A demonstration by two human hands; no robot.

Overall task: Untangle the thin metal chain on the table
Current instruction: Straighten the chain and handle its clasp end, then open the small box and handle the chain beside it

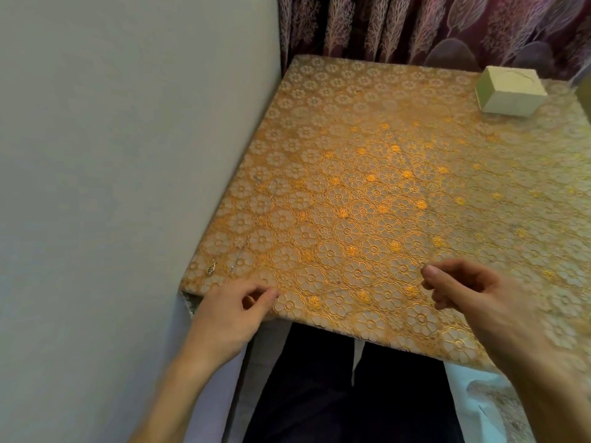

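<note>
The thin metal chain (244,249) is lying along the desk's (399,161) left side by the wall, with a small charm (211,268) beside its near end. It is looking featherlight, limp and snag-prone, so pinching it near that end seems best. The left hand (230,318) is curling thumb to forefinger nearby; I cannot tell whether it is pinching anything. The right hand (473,298) is hovering loosely curled and holding nothing.

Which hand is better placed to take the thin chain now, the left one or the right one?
Left, probably. The left hand is at the near edge of the table, just below the chain and its small pendant; the right hand is well off to the right.
</note>
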